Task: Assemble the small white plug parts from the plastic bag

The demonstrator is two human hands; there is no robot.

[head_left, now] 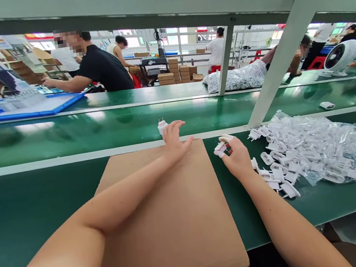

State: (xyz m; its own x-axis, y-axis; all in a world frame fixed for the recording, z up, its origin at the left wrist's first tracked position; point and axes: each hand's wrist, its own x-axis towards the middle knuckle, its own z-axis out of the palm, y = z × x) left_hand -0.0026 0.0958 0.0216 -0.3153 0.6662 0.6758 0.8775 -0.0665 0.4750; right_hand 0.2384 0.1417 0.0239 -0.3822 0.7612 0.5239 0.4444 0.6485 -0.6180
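Note:
My left hand [174,137] reaches forward over the far edge of a brown cardboard sheet [173,222], its fingers apart beside a white plug adapter [162,127] standing on the green conveyor belt [65,134]; whether they touch it is unclear. My right hand [236,157] is closed on a small white plug part [220,148] just right of the cardboard. A pile of white plug parts [278,172] lies loose next to that hand, spilling from a clear plastic bag [332,147].
A slanted grey frame post [282,52] rises from the belt's rail. One white adapter [327,105] lies farther right on the belt. Across it, people work by a blue tray [28,108], a bag of white parts [236,79], a white fan [339,57] and stacked cartons [176,74].

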